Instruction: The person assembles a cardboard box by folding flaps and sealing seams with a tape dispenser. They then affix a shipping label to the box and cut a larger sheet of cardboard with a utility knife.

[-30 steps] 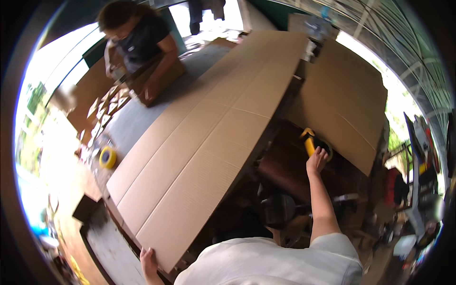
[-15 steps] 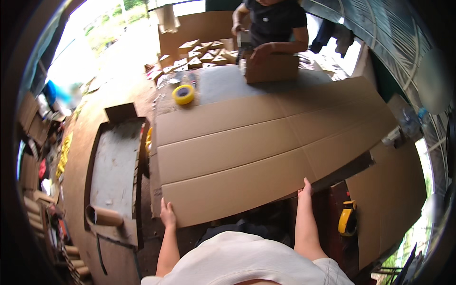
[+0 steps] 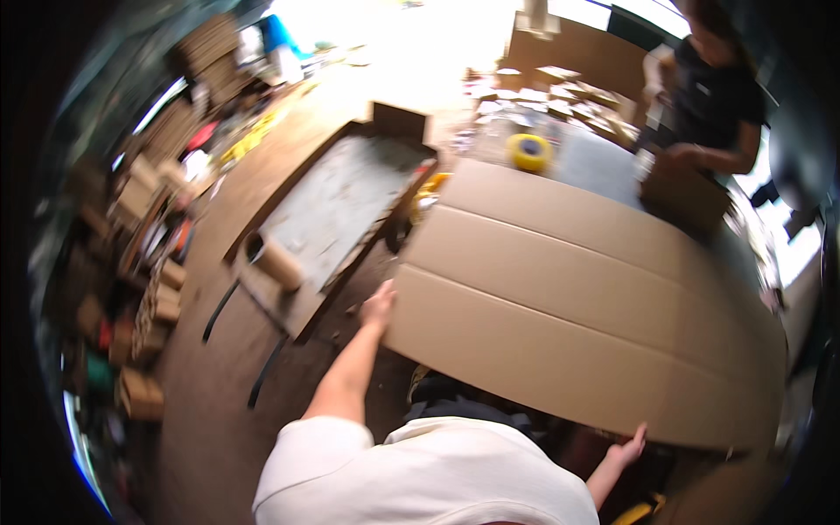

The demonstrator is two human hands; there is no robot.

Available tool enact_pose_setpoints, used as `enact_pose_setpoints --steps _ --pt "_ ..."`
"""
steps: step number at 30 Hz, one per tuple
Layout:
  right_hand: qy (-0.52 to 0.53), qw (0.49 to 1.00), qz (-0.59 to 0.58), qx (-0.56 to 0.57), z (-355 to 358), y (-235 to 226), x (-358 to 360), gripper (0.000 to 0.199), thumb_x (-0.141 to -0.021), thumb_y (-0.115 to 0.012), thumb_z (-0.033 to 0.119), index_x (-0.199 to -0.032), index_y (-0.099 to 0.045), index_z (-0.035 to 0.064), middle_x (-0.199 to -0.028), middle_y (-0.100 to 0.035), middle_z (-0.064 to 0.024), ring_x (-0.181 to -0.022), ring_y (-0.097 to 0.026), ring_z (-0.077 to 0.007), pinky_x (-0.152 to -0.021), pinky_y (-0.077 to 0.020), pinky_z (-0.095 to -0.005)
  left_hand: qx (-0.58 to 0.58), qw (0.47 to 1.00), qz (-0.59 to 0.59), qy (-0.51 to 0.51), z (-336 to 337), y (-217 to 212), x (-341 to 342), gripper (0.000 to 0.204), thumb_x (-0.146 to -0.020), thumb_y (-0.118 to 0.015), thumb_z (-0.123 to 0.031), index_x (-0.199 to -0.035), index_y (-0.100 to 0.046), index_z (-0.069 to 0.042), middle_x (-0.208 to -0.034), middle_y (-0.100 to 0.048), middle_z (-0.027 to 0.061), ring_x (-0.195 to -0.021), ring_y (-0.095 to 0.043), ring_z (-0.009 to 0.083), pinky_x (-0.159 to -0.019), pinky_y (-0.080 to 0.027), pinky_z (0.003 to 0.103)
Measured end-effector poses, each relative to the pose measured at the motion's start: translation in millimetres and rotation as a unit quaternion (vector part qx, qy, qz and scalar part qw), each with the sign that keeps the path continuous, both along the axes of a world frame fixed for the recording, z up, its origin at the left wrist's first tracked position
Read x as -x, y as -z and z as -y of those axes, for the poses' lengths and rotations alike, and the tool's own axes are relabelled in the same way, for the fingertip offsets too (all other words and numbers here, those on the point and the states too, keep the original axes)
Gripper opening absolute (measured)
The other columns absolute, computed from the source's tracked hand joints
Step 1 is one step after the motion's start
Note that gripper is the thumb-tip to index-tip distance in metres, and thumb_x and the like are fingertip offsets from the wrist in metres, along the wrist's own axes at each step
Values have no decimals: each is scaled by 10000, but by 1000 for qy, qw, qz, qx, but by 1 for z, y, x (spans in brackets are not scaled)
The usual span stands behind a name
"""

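Note:
A large creased cardboard sheet (image 3: 542, 280) lies over the worktable in front of me, covering much of it. My left hand (image 3: 378, 304) grips its left edge near the close corner, fingers partly hidden by the board. On the near edge, towards the right, my right hand (image 3: 628, 448) holds the sheet with a finger lying along the top and the rest underneath. A roll of yellow tape (image 3: 529, 153) sits on the table beyond the sheet's far left corner.
Across the table a person in a dark top (image 3: 717, 105) handles a cardboard box (image 3: 687, 192). Several small cartons (image 3: 569, 92) are heaped at the back. Left of the table, a long shallow tray (image 3: 328, 206) carries a cardboard tube (image 3: 278, 262). A yellow tape dispenser (image 3: 643, 509) shows at the lower right.
My view has swung left, so the table and sheet appear farther right. My left hand has moved slightly up the sheet's left edge. Both hands keep hold of the cardboard.

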State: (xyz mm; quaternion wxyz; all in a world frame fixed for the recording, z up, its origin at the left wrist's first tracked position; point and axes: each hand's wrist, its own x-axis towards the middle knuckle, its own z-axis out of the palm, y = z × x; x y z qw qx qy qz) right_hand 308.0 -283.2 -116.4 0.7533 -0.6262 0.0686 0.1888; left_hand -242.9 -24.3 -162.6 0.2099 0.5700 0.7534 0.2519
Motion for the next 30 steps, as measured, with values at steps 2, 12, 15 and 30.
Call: enact_pose_setpoints --steps 2,12,15,30 --pt "9 999 -14 30 6 21 -6 379 -794 -651 269 -1052 -563 6 -1016 -598 -67 -868 -567 -193 -737 -463 -318 35 999 -17 -37 -1 16 1 413 -848 -481 -411 -1235 -469 -266 -974 -605 179 -868 -583 359 -717 -446 449" --pt "12 977 49 208 -20 49 21 342 -773 -637 192 -1025 -582 -34 -991 -614 -132 -873 -584 -265 -777 -465 -329 -118 987 -69 -82 -1 -8 134 470 -727 -661 -252 -1169 -529 -163 -982 -497 78 -969 -464 269 -827 -410 384" --pt "55 920 163 352 -41 24 64 341 -770 -630 175 -1028 -577 -41 -1000 -610 -147 -882 -585 -274 -785 -464 -331 -115 951 -207 -197 -12 -10 245 460 -687 -687 -218 -1116 -545 -133 -1012 -505 74 -1004 -447 268 -848 -397 371" --pt "-333 581 648 363 -175 -143 318 410 -695 -647 139 -1081 -529 63 -1096 -487 -148 -1049 -448 -315 -919 -353 -406 -88 956 -264 -95 -96 -39 447 182 -674 -669 -270 -650 -624 -95 -759 -605 58 -862 -526 210 -891 -262 473"
